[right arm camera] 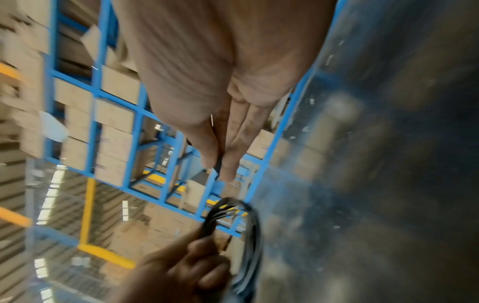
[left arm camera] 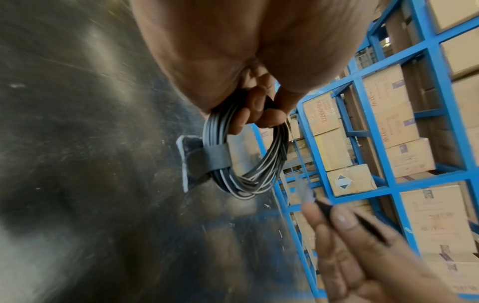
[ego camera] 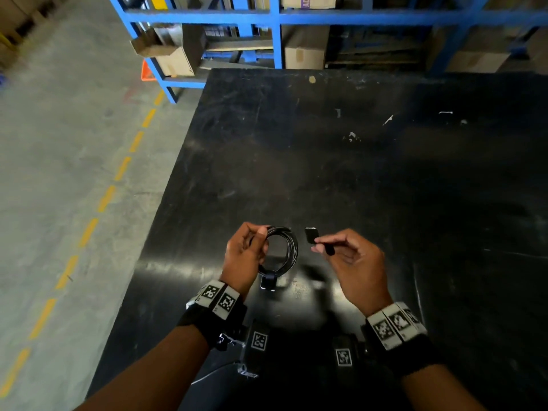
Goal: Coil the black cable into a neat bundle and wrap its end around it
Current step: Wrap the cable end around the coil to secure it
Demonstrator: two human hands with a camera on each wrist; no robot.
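My left hand grips the black cable, which is wound into a round coil of several loops and held upright just above the black table. A dark strap is wrapped round the bottom of the coil, its flat tab sticking out. To the right of the coil, my right hand pinches a second short black strip between thumb and forefinger, apart from the coil. In the right wrist view the strip shows edge-on between the fingertips.
Blue steel racks stacked with cardboard boxes stand behind the table. Left of the table's edge is concrete floor with a dashed yellow line. Small white scraps lie on the far tabletop.
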